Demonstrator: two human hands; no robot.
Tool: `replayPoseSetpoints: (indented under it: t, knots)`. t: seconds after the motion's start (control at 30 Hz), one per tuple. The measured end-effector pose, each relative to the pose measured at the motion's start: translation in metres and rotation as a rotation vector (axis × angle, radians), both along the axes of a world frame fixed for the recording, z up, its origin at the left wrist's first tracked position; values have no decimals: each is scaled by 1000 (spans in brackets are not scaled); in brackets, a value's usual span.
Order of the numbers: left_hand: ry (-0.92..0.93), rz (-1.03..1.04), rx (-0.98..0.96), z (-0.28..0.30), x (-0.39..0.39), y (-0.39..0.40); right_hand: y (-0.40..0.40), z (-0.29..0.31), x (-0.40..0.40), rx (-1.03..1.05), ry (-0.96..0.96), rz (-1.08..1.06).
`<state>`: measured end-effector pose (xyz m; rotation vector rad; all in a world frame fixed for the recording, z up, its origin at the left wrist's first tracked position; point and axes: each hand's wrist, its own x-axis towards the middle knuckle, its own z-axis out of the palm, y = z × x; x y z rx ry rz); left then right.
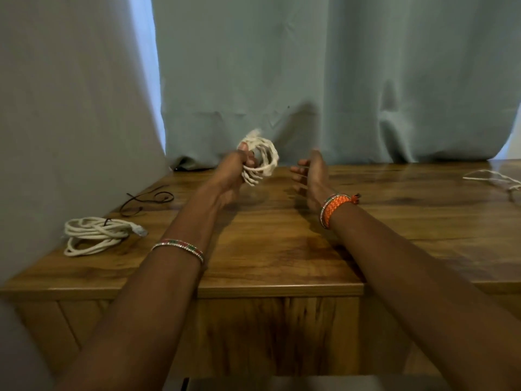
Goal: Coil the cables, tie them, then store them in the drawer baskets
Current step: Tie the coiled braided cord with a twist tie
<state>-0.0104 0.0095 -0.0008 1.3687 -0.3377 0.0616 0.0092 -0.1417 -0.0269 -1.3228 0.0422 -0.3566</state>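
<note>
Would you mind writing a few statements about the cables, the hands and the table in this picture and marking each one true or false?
1. The left hand grips a coil of white cable. True.
2. The right hand holds a cable. False: it is open and holds nothing.
3. A second white coil lies on the table at the left. True.
4. The thin dark tie lies on the table's right side. False: it lies at the left, behind the second coil.

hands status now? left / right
Left hand: closed on the white coiled cable.
Right hand: open, holding nothing, fingers spread.
</note>
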Motion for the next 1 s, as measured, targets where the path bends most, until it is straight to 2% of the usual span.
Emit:
replayPoseSetpoints:
  t: [0.1, 0.23, 0.3, 0.47, 0.7, 0.77, 0.87, 1.0]
  knots:
    - [-129, 233, -35, 34, -11, 54, 28, 0, 6, -300, -55, 9]
    - [-304, 494, 291, 57, -29, 137, 93, 7, 11, -622, -234, 161]
    - [-249, 553, 313, 55, -35, 176, 133, 10, 15, -767, -293, 232]
    - [-49, 575, 168, 41, -46, 230, 213, 7, 21, -1058, -390, 326]
    - [-118, 685, 290, 29, -43, 223, 269, 4, 17, -1431, -329, 284]
    - [-111, 691, 281, 26, -44, 222, 278, 1, 17, -1465, -306, 298]
    - [-95, 688, 253, 22, -47, 221, 287, 0, 17, -1366, -270, 346]
    - [-79, 690, 216, 13, -52, 220, 285, 6, 14, -1340, -310, 327]
